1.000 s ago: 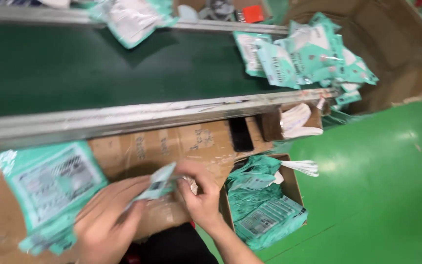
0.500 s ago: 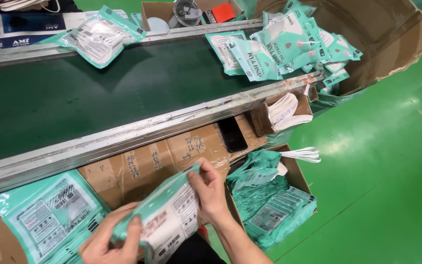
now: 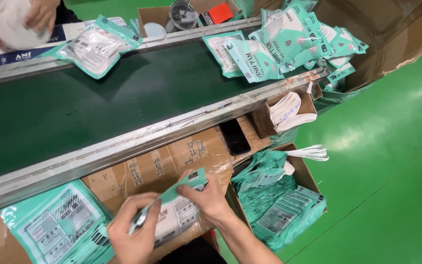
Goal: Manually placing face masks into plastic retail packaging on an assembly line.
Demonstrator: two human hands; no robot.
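Note:
My left hand (image 3: 134, 233) and my right hand (image 3: 206, 198) together hold a teal and white plastic pouch (image 3: 177, 215) just above a flat cardboard sheet (image 3: 172, 156). The left hand grips its lower left end, the right hand pinches its upper right edge. A stack of the same pouches (image 3: 57, 225) lies to the left of my hands. To their right stands an open cardboard box (image 3: 307, 171) full of teal pouches (image 3: 274, 205).
A dark green conveyor belt (image 3: 74, 107) with metal rails runs behind, carrying pouches (image 3: 96, 46) and a pile (image 3: 279, 44) at its right end by a large carton (image 3: 396, 39). Another person's hands (image 3: 20, 19) work at far left. A black phone (image 3: 234, 137) lies nearby. Green floor lies on the right.
The view has tilted up along the belt. My hands have turned the pouch from face-up to nearly edge-on and moved it slightly right.

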